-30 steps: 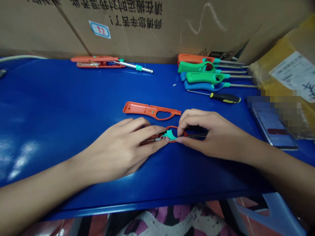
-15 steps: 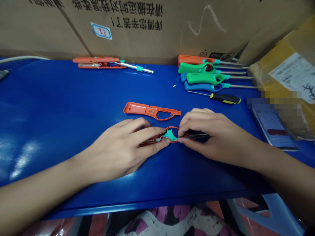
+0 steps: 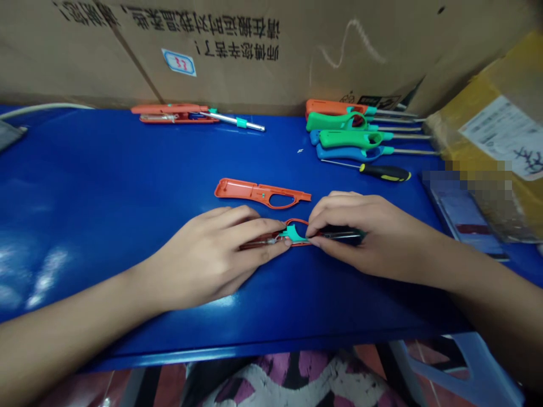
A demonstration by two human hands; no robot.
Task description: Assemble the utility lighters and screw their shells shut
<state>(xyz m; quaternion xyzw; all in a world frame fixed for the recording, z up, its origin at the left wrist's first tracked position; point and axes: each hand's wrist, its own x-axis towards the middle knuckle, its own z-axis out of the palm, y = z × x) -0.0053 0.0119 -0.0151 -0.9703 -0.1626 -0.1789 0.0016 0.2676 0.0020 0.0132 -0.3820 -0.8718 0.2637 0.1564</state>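
An opened orange gas lighter (image 3: 297,243) lies on the blue table in front of me, with its inner parts and green trigger (image 3: 294,233) exposed. My left hand (image 3: 220,254) closes over its handle end, thumb and fingertips gripping beside the trigger. At the other end, my right hand (image 3: 360,234) pinches the lighter just past the trigger. A dark, shiny rod (image 3: 337,235) runs under the right palm; it looks like the lighter's metal tube. Just beyond my hands rests the loose orange shell half (image 3: 241,189), inner side up.
At the back left lies another partly opened orange lighter (image 3: 169,108). Several whole lighters (image 3: 348,138) and a black-and-yellow screwdriver (image 3: 386,172) lie at the back right. A cardboard box (image 3: 233,79) stands behind, a taped package (image 3: 487,130) and a phone-like slab (image 3: 466,220) at right.
The view has shifted slightly. Both hands keep their grip on the lighter, and a green tip shows a little more beneath my right palm.
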